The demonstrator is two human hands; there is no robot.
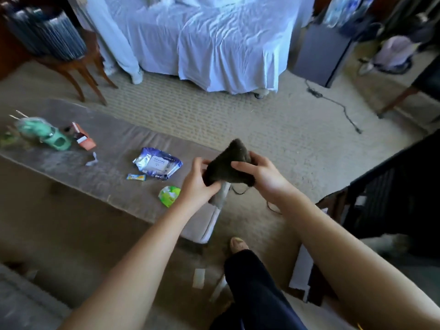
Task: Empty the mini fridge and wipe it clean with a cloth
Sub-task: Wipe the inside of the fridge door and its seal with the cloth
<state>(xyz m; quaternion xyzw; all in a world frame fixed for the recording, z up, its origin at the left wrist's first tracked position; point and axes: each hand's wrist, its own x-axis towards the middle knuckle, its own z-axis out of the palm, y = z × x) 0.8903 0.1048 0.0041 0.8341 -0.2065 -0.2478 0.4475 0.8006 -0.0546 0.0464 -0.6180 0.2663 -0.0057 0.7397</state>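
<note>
Both hands, the left hand (197, 181) and the right hand (258, 173), clutch the dark cloth (226, 165) bunched between them over the desk (114, 148) end, where a wipes pack (157, 163) and green packet (169, 195) lie, while what seems the mini fridge (317, 52) stands well apart beside the bed (214, 44), wiping apparently unstarted.

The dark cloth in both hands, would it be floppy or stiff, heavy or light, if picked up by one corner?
Probably floppy: the cloth bunches into a peak between the left hand and right hand instead of lying flat. Likely light, since a loose grip seems to hold it. Its fuzzy-looking surface should resist slipping.
</note>
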